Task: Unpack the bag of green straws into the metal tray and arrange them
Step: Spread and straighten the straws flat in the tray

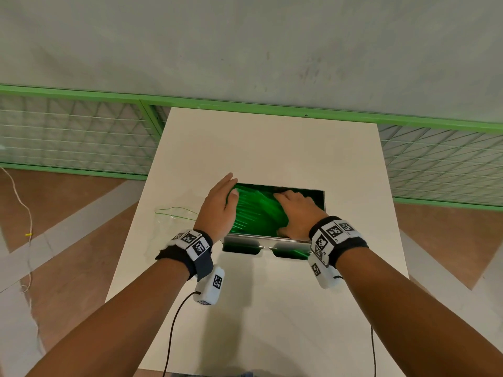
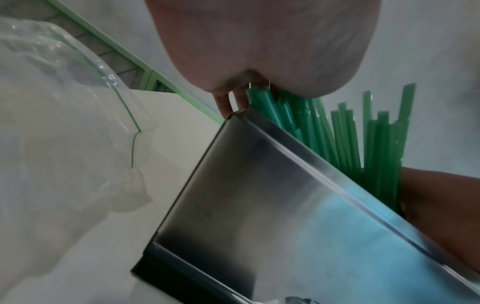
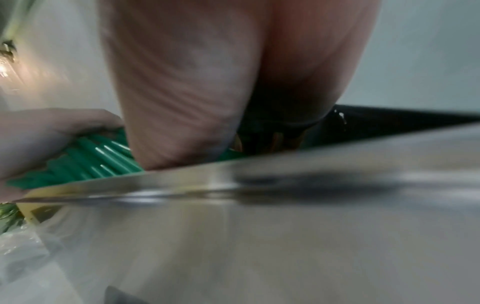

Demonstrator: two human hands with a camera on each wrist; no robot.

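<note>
A shiny metal tray [image 1: 324, 200] sits mid-table, filled with a loose bundle of green straws [image 1: 253, 210]. My left hand [image 1: 232, 185] stands edge-on at the tray's left end, fingers straight and thumb lying on the straws. In the left wrist view its palm is against the straw ends [image 2: 345, 139] above the tray wall [image 2: 259, 205]. My right hand [image 1: 288, 202] lies palm down on the bundle's right part, fingers reaching left across it. The right wrist view shows straws [image 3: 98, 158] between both hands over the tray rim [image 3: 285, 185].
The empty clear bag [image 1: 174, 217] with a green zip line lies crumpled on the white table [image 1: 272, 148], just left of the tray, and fills the left of the left wrist view [image 2: 64, 123]. A green wire fence [image 1: 76, 137] runs behind the table.
</note>
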